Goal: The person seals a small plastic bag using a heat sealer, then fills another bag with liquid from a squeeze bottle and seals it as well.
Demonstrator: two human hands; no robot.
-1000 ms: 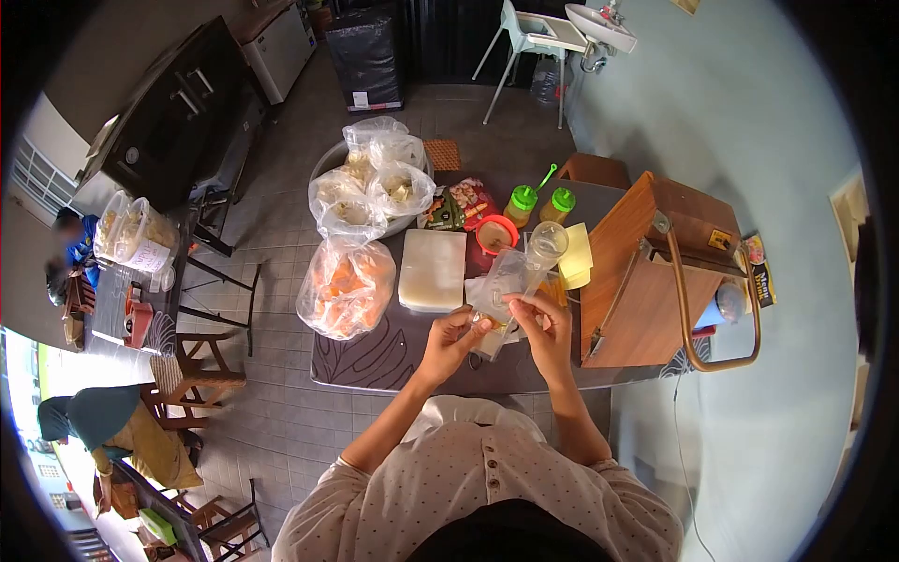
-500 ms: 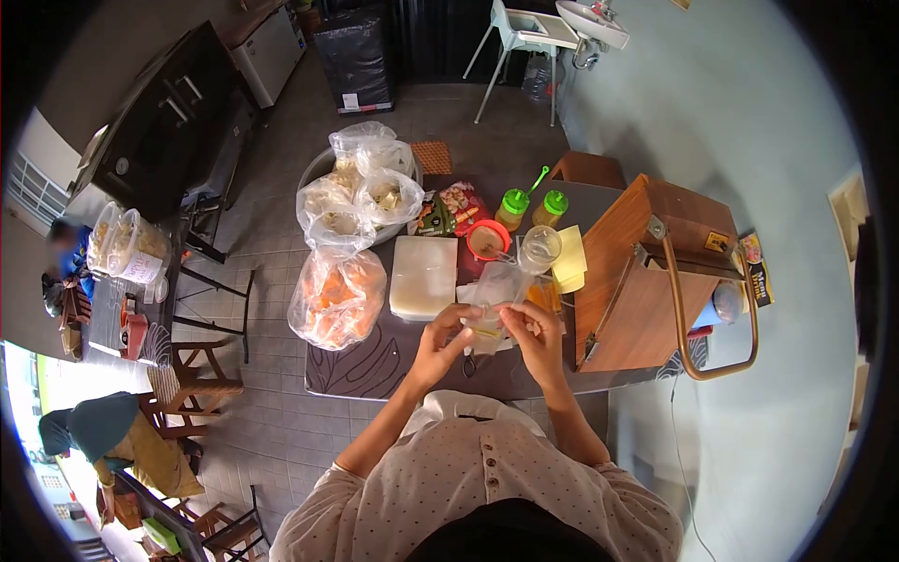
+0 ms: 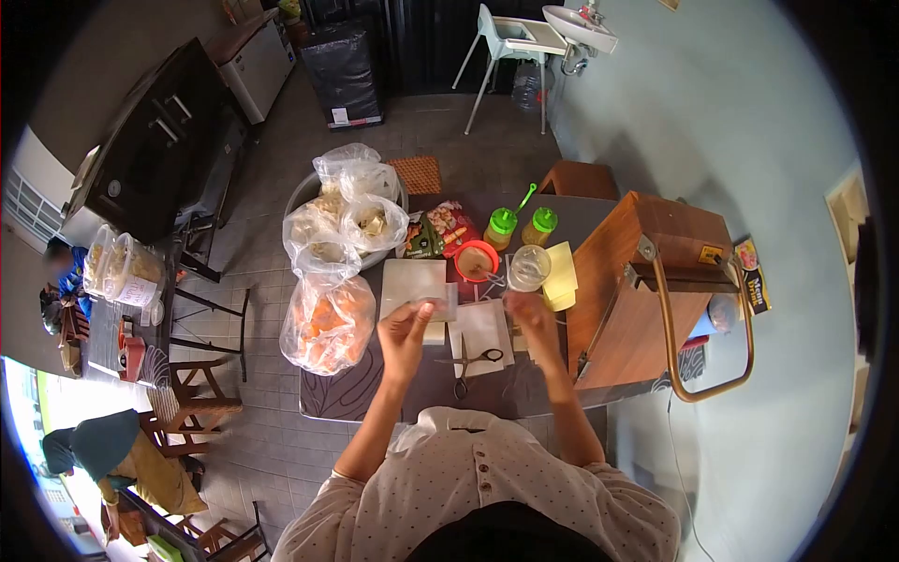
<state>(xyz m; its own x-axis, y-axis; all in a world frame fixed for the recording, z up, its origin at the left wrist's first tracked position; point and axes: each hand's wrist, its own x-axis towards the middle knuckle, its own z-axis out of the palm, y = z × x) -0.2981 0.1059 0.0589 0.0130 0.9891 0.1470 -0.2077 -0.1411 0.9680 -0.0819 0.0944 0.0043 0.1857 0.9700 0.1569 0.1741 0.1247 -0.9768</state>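
Note:
My left hand (image 3: 404, 339) is closed, fingertips pinched on a clear plastic piece (image 3: 440, 302), over the lower part of a white stack of sheets (image 3: 409, 279). Blurred by motion, my right hand (image 3: 532, 323) is just below a clear cup (image 3: 529, 268); its fingers cannot be made out. Between the hands lie a plastic packet (image 3: 482, 328) and black-handled scissors (image 3: 468, 358). Beyond them are a red cup (image 3: 476, 261) with brownish contents, two green-lidded jars (image 3: 502, 228) and yellow paper (image 3: 560, 277).
Left on the table is a bag of orange items (image 3: 328, 323); a basin (image 3: 302, 192) of clear bags stands behind it. A wooden box (image 3: 609, 304) with a curved handle is at right. Farther left, a person (image 3: 108, 450) bends at another table.
My hands have moved apart, and the clear bag held between them has left that spot. The scissors and packet beneath now show. The whole view has shifted slightly.

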